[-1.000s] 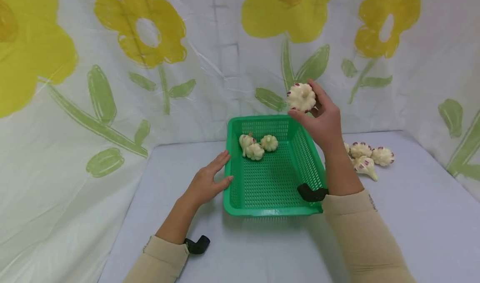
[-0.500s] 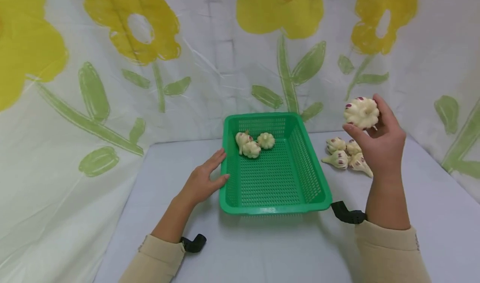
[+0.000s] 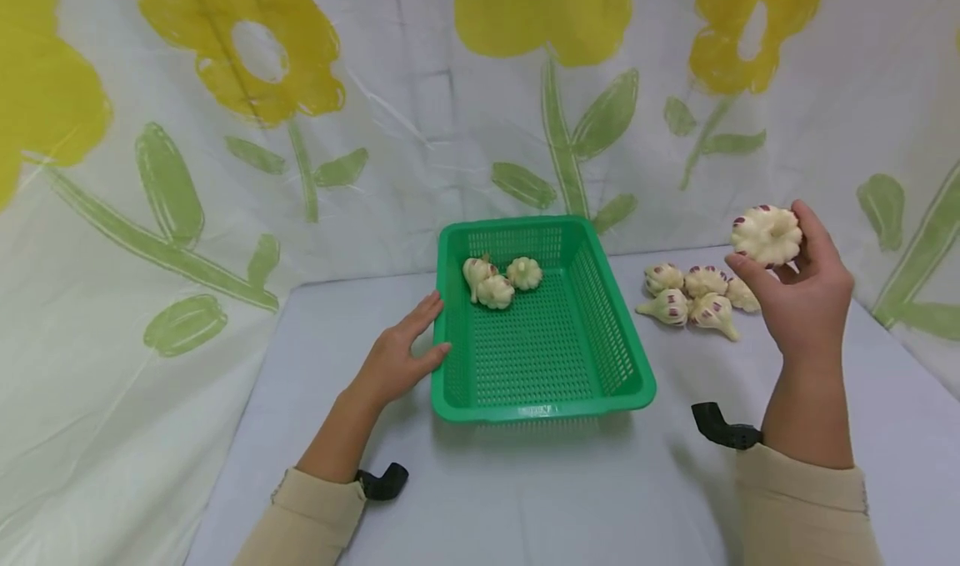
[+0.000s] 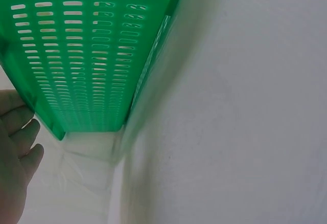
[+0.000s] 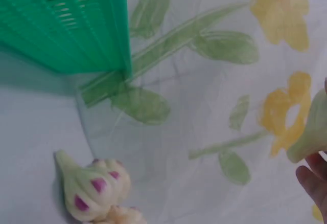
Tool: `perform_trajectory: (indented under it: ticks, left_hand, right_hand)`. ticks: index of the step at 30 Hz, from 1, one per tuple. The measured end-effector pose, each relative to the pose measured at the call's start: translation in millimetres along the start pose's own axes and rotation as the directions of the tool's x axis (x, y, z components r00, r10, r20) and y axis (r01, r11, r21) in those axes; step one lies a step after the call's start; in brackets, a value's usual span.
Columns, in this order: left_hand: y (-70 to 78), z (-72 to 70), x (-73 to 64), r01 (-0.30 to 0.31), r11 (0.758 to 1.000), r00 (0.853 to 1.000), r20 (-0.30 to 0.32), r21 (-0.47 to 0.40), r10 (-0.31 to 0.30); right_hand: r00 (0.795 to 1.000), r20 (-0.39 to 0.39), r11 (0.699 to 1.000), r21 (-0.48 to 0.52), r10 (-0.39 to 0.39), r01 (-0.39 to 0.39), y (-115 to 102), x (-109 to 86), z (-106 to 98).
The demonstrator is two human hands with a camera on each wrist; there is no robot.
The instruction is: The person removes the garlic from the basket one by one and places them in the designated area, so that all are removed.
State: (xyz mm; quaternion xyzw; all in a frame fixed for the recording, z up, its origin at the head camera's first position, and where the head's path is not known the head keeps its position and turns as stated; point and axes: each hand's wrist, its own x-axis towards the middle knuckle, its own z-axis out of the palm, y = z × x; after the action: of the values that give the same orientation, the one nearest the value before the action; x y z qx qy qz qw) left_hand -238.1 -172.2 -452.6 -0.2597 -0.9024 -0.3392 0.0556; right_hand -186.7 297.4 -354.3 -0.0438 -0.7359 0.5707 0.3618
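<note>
In the head view my right hand [image 3: 806, 291] grips a garlic bulb [image 3: 767, 236], cream with purple patches, raised over the right part of the table. The same held bulb [image 5: 312, 127] shows at the right edge of the right wrist view, stem toward the camera side. My left hand [image 3: 397, 353] rests with extended fingers against the left rim of a green plastic basket [image 3: 546, 411]. From the left wrist, the fingers [image 4: 23, 137] lie along the slotted basket wall [image 4: 76, 55]. Inside the basket, three garlic bulbs [image 3: 495, 292] sit clustered at the back left.
Several more garlic bulbs [image 3: 707, 281] lie grouped on the white table [image 3: 480, 499], right of the basket. Behind the table hangs a white sheet [image 3: 405, 191] painted with yellow flowers and green leaves.
My right hand has carried the garlic bulb from above the basket's back right corner out to the right, past the loose bulbs. The left hand keeps its place at the basket's rim.
</note>
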Motion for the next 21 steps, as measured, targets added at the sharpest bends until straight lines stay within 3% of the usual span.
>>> perform_trajectory:
  ticks: [4,8,15,21]
  left_hand:
    - [-0.2,0.2,-0.3,0.007,1.0,1.0,-0.002,-0.002,-0.007]
    - [-1.0,0.2,0.2,0.011,1.0,1.0,-0.001,0.005,-0.011]
    - [-0.5,0.2,0.2,0.004,1.0,1.0,-0.003,-0.002,-0.004]
    - [-0.2,0.7,0.0,0.008,1.0,1.0,0.004,0.005,-0.008]
  right_hand:
    - [0.997,-0.016,0.987,-0.14,0.082,-0.083,8.1,4.2,-10.7]
    - [0.981,-0.021,0.953,-0.232,0.194,-0.194,23.3,7.9,-18.6]
    - [0.919,-0.038,0.87,-0.309,0.392,-0.384,65.9,12.2,-29.4]
    - [0.862,-0.003,0.782,-0.417,0.507,-0.462,99.3,11.0,-38.2]
